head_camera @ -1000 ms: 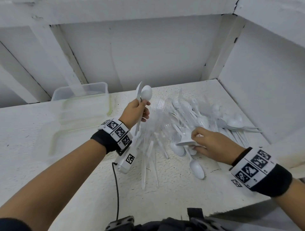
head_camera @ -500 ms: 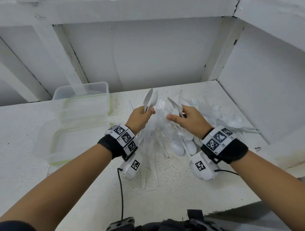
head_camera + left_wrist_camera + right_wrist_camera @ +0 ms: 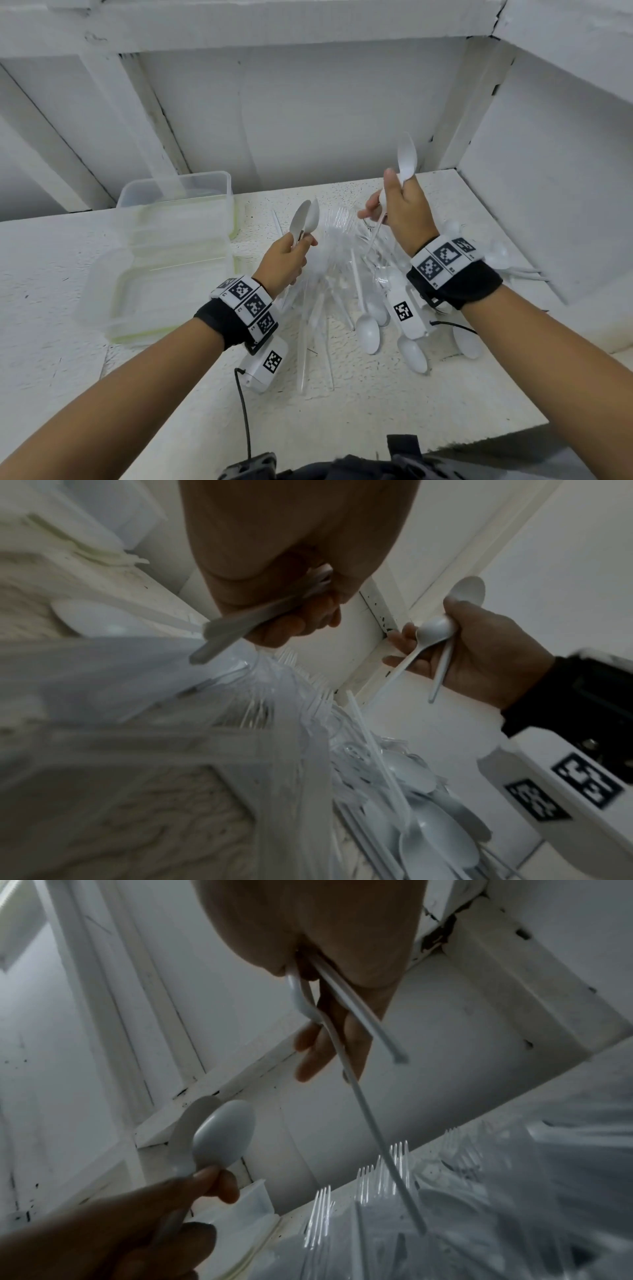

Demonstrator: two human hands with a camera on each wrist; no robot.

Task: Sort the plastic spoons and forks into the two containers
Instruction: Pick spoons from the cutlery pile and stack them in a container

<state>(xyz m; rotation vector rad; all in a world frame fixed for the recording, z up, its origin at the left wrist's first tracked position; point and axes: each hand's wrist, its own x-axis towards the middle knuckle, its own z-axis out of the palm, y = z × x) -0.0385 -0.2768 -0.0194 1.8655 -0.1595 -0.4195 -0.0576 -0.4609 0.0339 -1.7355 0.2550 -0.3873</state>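
Left hand: the left hand [image 3: 286, 258] is clenched round the handles of two white spoons [image 3: 306, 217]; their bowls stand up above the thumb, the handles run down through the fist.
Right hand: the right hand [image 3: 399, 212] grasps two more spoons, raised above the pile. One bowl [image 3: 406, 158] stands above the thumb; the second bowl [image 3: 435, 630] sits in the curl of the fingers, both handles hanging down below the palm.
Handles: seen from the right wrist, the two thin handles [image 3: 359, 1031] leave the fist and splay apart.
Pile: loose spoons [image 3: 368, 330] and clear forks [image 3: 397, 1150] lie heaped on the white shelf [image 3: 394, 411], below and between the two hands.
Containers: two clear containers [image 3: 174, 253] stand at the left of the shelf, one behind the other, just beside the pile and apart from both hands.
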